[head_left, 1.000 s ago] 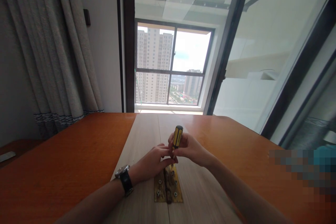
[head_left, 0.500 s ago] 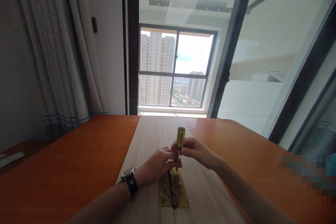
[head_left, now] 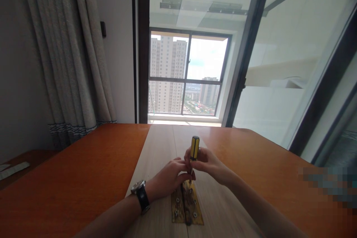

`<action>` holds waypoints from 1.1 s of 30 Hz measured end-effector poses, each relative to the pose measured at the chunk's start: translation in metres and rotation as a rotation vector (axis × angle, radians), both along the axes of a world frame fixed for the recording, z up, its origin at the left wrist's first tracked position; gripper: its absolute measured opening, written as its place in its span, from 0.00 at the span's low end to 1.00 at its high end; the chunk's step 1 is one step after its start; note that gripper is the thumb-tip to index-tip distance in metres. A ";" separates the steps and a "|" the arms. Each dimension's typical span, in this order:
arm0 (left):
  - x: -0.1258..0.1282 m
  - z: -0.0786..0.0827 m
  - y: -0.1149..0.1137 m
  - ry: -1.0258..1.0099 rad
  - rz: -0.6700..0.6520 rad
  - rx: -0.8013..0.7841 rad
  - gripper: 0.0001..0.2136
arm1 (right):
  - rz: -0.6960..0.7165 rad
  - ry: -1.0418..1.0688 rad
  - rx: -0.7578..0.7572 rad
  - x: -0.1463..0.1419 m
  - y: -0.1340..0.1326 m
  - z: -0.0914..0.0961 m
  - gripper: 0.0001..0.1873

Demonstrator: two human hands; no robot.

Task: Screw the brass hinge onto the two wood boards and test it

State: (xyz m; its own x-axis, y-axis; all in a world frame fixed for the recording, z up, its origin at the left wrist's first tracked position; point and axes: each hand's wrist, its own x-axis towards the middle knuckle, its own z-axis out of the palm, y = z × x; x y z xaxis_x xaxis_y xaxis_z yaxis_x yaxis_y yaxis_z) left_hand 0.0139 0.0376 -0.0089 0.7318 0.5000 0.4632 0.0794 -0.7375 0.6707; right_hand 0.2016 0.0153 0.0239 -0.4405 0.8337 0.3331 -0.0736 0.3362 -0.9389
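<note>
A screwdriver with a yellow and black handle stands almost upright above a worn brass hinge. The hinge lies flat across the seam of pale wooden boards. My right hand is shut on the handle. My left hand, with a black-strapped wristwatch on its wrist, closes its fingertips around the lower shaft. Those fingers hide most of the shaft. The tip sits at the hinge's upper end, and I cannot tell whether a screw is pinched there.
The boards rest on an orange wooden table. A long curtain hangs at the left, and a glass door frame stands at the right. A window lies beyond the table. A pixelated patch covers the lower right.
The whole scene has drifted right and slightly down in the view. Both hands keep their hold, and the screwdriver stands a little straighter above the hinge.
</note>
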 end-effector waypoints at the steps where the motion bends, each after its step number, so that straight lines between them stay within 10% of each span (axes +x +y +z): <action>1: 0.000 0.001 0.000 -0.007 -0.015 0.010 0.07 | 0.015 -0.017 0.001 0.003 0.000 0.001 0.18; 33: 0.001 -0.002 -0.001 -0.004 0.005 0.010 0.09 | 0.033 -0.003 0.000 0.004 0.005 -0.001 0.15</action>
